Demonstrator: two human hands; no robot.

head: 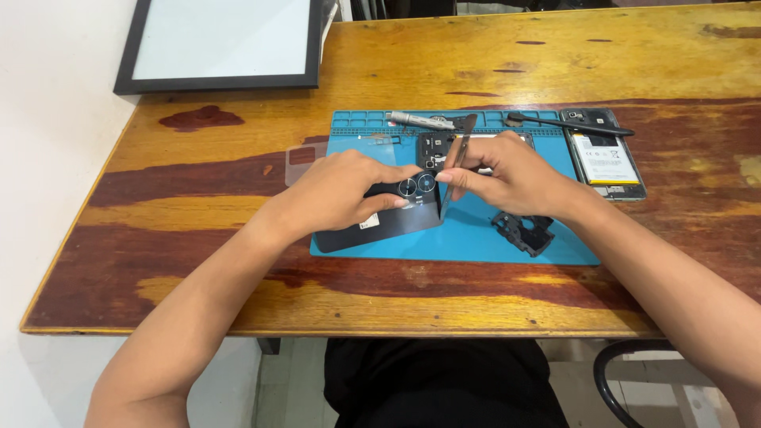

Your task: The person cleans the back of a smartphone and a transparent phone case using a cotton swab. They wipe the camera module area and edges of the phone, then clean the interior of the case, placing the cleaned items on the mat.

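My left hand (341,194) presses down on a dark phone back cover (396,222) with two round camera rings, lying on a blue work mat (476,234). My right hand (507,176) pinches thin metal tweezers (456,162), their lower tip at the cover's edge beside the camera rings. Behind my hands lies a dark phone body, mostly hidden.
An opened phone with its battery showing (606,154) sits at the mat's right end, a black tool (571,123) across its top. A silver screwdriver (420,120) lies at the mat's back edge. A black plastic frame piece (523,230) rests on the mat. A framed panel (222,43) lies at the back left of the wooden table (238,293).
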